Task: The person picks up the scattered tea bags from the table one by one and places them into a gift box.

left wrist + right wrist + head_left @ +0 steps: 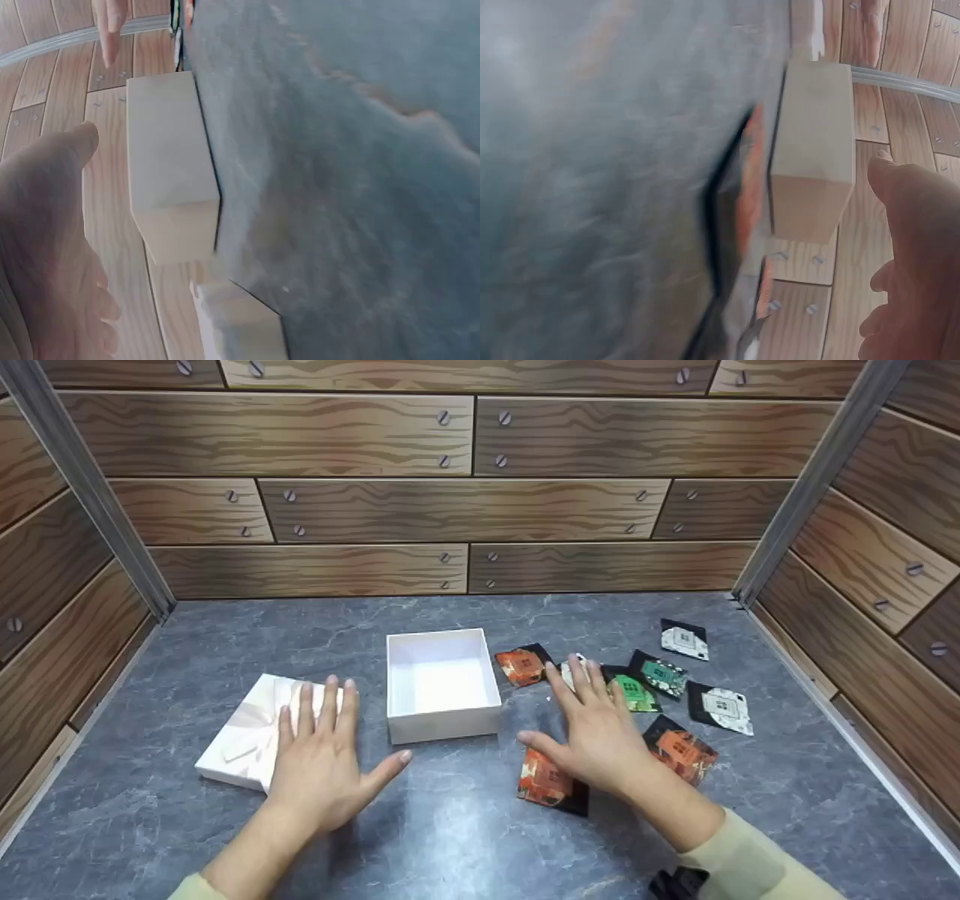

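Note:
My left hand is spread flat above the white box lid, which carries a pale ribbon bow. Fingers straight and thumb out, it holds nothing. My right hand hovers with straight, spread fingers over several small flat packets, also holding nothing. Beneath its thumb and palm lies an orange and black packet, partly hidden; a green packet shows by its fingertips. Between the hands stands a white open box with nothing inside. In the left wrist view the box stands beyond the left palm.
More packets lie to the right: a white and black one, another white one, a dark green one, and an orange one. Another orange packet lies beside the box. Wood-patterned walls enclose the grey marbled table.

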A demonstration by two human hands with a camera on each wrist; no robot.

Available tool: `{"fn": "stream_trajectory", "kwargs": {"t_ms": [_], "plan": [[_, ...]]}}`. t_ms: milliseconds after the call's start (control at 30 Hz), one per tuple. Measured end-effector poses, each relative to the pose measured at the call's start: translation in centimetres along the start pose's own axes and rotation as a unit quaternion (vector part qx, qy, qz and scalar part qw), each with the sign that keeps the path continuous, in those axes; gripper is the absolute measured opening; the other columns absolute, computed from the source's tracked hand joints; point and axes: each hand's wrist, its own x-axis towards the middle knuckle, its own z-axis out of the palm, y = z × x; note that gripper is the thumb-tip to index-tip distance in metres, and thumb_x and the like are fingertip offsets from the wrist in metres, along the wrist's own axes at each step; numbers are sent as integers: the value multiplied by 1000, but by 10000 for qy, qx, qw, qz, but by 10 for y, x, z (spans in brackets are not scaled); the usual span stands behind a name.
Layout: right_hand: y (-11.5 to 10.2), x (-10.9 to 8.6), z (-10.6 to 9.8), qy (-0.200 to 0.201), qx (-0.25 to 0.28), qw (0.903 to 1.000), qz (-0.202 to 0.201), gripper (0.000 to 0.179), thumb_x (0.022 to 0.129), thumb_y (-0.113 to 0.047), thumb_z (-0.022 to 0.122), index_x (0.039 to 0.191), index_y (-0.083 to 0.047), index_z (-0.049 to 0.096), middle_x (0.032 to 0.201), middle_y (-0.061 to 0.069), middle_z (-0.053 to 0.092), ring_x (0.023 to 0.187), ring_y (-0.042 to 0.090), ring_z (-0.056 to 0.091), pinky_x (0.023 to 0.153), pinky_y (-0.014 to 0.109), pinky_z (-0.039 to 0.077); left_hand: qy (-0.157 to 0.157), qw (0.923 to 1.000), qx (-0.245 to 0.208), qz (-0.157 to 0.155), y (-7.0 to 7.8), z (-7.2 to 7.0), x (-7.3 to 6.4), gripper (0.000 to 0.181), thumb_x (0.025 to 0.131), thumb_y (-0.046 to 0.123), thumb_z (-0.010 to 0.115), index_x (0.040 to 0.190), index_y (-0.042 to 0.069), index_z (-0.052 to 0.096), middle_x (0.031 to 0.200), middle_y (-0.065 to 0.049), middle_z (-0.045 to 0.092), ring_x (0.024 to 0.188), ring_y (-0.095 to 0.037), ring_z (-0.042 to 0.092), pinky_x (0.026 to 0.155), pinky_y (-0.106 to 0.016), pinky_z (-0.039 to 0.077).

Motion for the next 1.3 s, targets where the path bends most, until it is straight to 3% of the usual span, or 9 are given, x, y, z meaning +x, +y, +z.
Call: {"fn": "stream_trajectory", "kwargs": {"t_ms": [333,700,1100,1300], "plan": [[-30,30,-3,-172,65,9990,-418,107,96,-77,56,171,-12,17,177,13,8,162,40,4,125,68,7,-226,9994,-101,240,19,1,28,116,96,82,45,167,-6,19,173,-25,17,158,-52,5,124,-70,9],[-38,48,11,-582,278,9959,-634,105,98,-77,50,170,-7,18,176,14,14,162,39,4,126,66,10,-586,9980,-35,245,27,16,49,114,98,82,40,166,-7,19,172,-25,20,158,-51,8,126,-67,9],[-36,53,17,-737,462,9929,-813,96,103,-69,52,168,-4,25,174,15,21,161,39,15,126,64,14,-629,9976,-252,140,25,22,54,109,101,75,44,163,-12,22,169,-29,25,158,-49,16,126,-67,13],[-33,49,20,-647,588,9924,-871,92,104,-67,49,168,-4,28,173,17,25,160,41,19,124,67,18,-625,9972,-385,164,25,24,50,108,102,73,46,163,-13,22,168,-32,26,158,-48,19,126,-65,14]]}}
